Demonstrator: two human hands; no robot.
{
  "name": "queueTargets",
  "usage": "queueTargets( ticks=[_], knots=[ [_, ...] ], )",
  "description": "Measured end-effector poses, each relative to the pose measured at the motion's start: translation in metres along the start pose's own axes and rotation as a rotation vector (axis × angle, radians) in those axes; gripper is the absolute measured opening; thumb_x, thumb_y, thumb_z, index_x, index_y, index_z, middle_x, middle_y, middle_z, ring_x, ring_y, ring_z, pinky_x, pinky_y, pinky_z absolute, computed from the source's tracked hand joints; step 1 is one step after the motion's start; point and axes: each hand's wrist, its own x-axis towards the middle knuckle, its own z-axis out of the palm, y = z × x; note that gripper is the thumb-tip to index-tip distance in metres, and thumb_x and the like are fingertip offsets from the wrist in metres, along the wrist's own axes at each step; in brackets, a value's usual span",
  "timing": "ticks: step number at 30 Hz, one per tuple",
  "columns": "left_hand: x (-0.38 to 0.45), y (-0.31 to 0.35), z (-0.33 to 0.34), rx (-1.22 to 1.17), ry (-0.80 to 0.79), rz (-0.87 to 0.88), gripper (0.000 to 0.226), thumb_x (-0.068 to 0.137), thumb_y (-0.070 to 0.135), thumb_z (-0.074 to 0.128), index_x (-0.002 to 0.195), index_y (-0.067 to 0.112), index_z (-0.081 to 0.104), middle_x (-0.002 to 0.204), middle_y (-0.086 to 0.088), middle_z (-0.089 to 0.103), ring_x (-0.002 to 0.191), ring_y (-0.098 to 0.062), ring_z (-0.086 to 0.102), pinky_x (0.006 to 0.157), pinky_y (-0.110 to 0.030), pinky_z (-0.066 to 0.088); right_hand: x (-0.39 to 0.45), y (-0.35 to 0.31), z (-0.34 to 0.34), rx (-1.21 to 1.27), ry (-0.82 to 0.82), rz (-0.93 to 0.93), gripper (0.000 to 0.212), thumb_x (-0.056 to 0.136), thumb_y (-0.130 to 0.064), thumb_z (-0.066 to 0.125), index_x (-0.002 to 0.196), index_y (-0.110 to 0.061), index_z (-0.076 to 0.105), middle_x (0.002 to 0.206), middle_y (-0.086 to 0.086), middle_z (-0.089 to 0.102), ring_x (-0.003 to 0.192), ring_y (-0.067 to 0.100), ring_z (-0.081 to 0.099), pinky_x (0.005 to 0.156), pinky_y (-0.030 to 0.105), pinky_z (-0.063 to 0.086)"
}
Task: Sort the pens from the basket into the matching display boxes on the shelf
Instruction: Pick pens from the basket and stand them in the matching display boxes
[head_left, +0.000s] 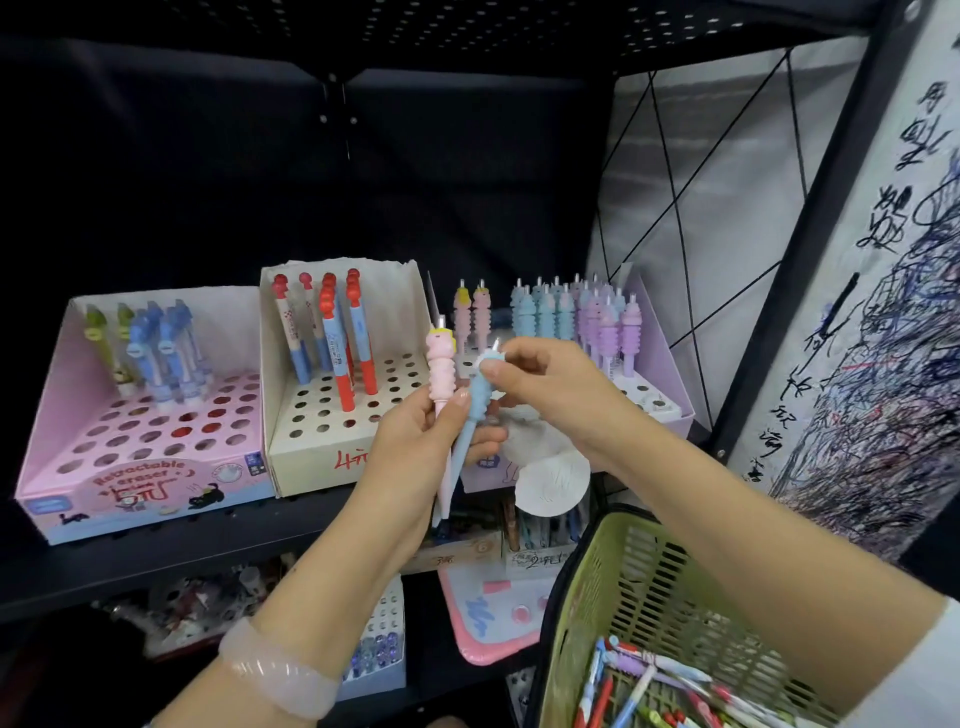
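Two pens held up in front of the cream box (332, 441) on the shelf (156, 551)

Left of the cream box stands a pink box (130, 467); just right of it the left hand (421, 441) grips a pink pen (441, 374) and a blue pen (475, 410), whose top the right hand (545, 384) pinches; a pastel pen box (660, 374) stands behind the hands, and a green basket (623, 597) of pens lies lower right

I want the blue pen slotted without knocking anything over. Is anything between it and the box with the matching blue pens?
Nothing visible blocks it. The blue pen, held by the left hand and pinched at its top by the right hand, hangs just before the right display box; the standing blue pens sit at the back.
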Motion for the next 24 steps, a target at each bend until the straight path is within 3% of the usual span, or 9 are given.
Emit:
queueTargets(
  ticks=[3, 5, 8, 10, 13, 18, 21, 24],
  knots=[
    [0.001, 0.001, -0.008, 0.041, 0.059, -0.022, 0.013, 0.094, 0.020, 0.048, 0.099, 0.016, 0.060, 0.093, -0.010, 0.070, 0.076, -0.019, 0.071, 0.060, -0.025, 0.056, 0.014, -0.004, -0.012, 0.086, 0.172, 0.026, 0.011, 0.096, -0.021, 0.049, 0.087, -0.017, 0.056, 0.077, -0.003, 0.068, 0.065, 0.006, 0.068, 0.062, 0.017, 0.054],
    [0.001, 0.002, -0.016, 0.099, 0.110, -0.023, 0.011, 0.095, 0.023, 0.048, 0.098, 0.021, 0.059, 0.086, -0.007, 0.067, 0.061, -0.014, 0.066, 0.052, -0.022, 0.052, 0.027, -0.007, -0.027, 0.090, 0.368, -0.004, 0.012, 0.097, -0.021, 0.047, 0.087, -0.016, 0.051, 0.076, 0.001, 0.066, 0.063, 0.010, 0.068, 0.059, 0.021, 0.056],
    [0.001, 0.000, -0.025, 0.193, 0.139, -0.017, 0.009, 0.096, 0.025, 0.048, 0.096, 0.024, 0.057, 0.068, -0.001, 0.059, 0.039, -0.007, 0.044, 0.037, -0.018, 0.036, 0.047, -0.003, -0.047, -0.274, 0.570, -0.075, 0.015, 0.096, -0.025, 0.050, 0.083, -0.017, 0.048, 0.079, 0.007, 0.064, 0.065, 0.012, 0.065, 0.060, 0.025, 0.056],
    [0.000, -0.001, -0.028, 0.194, 0.133, -0.023, 0.010, 0.096, 0.022, 0.047, 0.095, 0.024, 0.057, 0.060, 0.002, 0.053, 0.037, -0.005, 0.035, 0.035, -0.016, 0.028, 0.057, 0.006, -0.053, -0.532, 0.579, -0.065, 0.018, 0.096, -0.028, 0.050, 0.093, -0.011, 0.050, 0.082, 0.008, 0.064, 0.072, 0.020, 0.065, 0.068, 0.035, 0.054],
    [-0.001, 0.000, -0.032, 0.174, 0.121, -0.035, 0.010, 0.096, 0.018, 0.048, 0.096, 0.022, 0.057, 0.054, 0.006, 0.052, 0.037, -0.005, 0.033, 0.035, -0.016, 0.026, 0.066, 0.021, -0.050, -0.709, 0.539, -0.028, 0.025, 0.096, -0.029, 0.050, 0.103, -0.005, 0.051, 0.088, 0.014, 0.065, 0.080, 0.030, 0.065, 0.071, 0.040, 0.052],
    [0.000, 0.003, -0.039, 0.144, 0.140, -0.058, 0.012, 0.098, 0.026, 0.042, 0.098, 0.020, 0.051, 0.056, 0.004, 0.058, 0.037, -0.006, 0.035, 0.035, -0.017, 0.027, 0.077, 0.026, -0.046, -0.738, 0.487, -0.037, 0.026, 0.095, -0.026, 0.051, 0.105, -0.002, 0.054, 0.083, 0.016, 0.065, 0.079, 0.032, 0.063, 0.074, 0.046, 0.051],
    [0.002, 0.003, -0.040, 0.083, 0.160, -0.083, 0.017, 0.100, 0.025, 0.036, 0.092, 0.016, 0.047, 0.053, 0.002, 0.060, 0.036, -0.008, 0.036, 0.035, -0.018, 0.027, 0.081, 0.030, -0.043, -0.768, 0.412, 0.005, 0.028, 0.095, -0.022, 0.051, 0.112, -0.001, 0.051, 0.084, 0.017, 0.064, 0.076, 0.031, 0.063, 0.070, 0.040, 0.051],
    [0.000, 0.003, -0.042, 0.066, 0.151, -0.078, 0.015, 0.099, 0.021, 0.037, 0.091, 0.018, 0.048, 0.053, 0.002, 0.061, 0.038, -0.007, 0.039, 0.036, -0.017, 0.029, 0.079, 0.038, -0.041, -0.779, 0.377, 0.054, 0.029, 0.095, -0.019, 0.051, 0.115, 0.001, 0.048, 0.070, 0.008, 0.052, 0.064, 0.022, 0.051, 0.054, 0.029, 0.036]
  ],
)
